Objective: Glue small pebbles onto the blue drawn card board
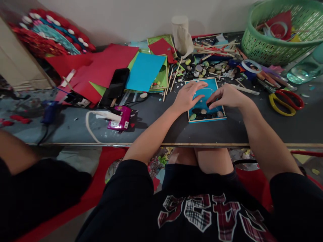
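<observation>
A blue card with a thin stick frame lies flat on the table before me. Several black and pale pebbles sit along its near side. My left hand rests over the card's left edge, its fingers stretched out and apart with nothing seen in them. Over the right part of the card, my right hand pinches a small black pebble between thumb and fingertips, close to the card's surface. Faint white curved lines show on the blue between the hands. Part of the card is hidden under both hands.
Loose pebbles and sticks lie behind the card. Scissors and a green basket are at the right. Leftward are a black phone, blue paper, a purple power adapter and a blue glue gun. Another person's arm shows.
</observation>
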Demonstrator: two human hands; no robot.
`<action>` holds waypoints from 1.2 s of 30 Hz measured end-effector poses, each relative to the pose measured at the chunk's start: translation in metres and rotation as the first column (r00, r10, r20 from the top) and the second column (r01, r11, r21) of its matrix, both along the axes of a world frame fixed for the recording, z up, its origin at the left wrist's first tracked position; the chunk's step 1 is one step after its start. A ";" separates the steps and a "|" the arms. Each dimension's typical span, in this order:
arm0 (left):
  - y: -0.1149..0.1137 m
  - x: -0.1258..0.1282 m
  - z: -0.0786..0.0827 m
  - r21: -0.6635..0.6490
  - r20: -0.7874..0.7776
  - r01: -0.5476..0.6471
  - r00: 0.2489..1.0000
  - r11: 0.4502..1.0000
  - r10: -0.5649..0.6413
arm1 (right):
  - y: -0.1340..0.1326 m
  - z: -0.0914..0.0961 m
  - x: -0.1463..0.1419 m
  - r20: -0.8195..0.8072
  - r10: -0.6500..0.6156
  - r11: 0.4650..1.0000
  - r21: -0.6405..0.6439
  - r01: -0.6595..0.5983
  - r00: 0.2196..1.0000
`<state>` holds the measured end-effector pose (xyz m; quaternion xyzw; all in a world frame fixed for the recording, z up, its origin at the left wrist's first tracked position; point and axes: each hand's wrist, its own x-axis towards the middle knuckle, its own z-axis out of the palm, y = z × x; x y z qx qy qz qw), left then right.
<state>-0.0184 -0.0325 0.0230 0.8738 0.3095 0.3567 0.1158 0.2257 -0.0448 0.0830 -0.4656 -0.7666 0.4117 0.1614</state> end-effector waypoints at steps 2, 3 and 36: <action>0.000 -0.002 0.003 -0.028 0.023 -0.030 0.999 0.999 0.031 | -0.002 0.001 -0.002 0.029 0.061 0.998 -0.029 -0.060 0.998; -0.001 -0.002 0.004 -0.040 0.029 -0.035 0.999 0.999 0.036 | -0.002 0.001 -0.003 0.037 0.100 0.994 -0.042 -0.098 0.994; 0.006 0.003 0.004 -0.123 -0.250 -0.045 0.968 0.991 0.012 | 0.011 -0.009 0.002 0.029 0.282 0.959 -0.030 -0.281 0.959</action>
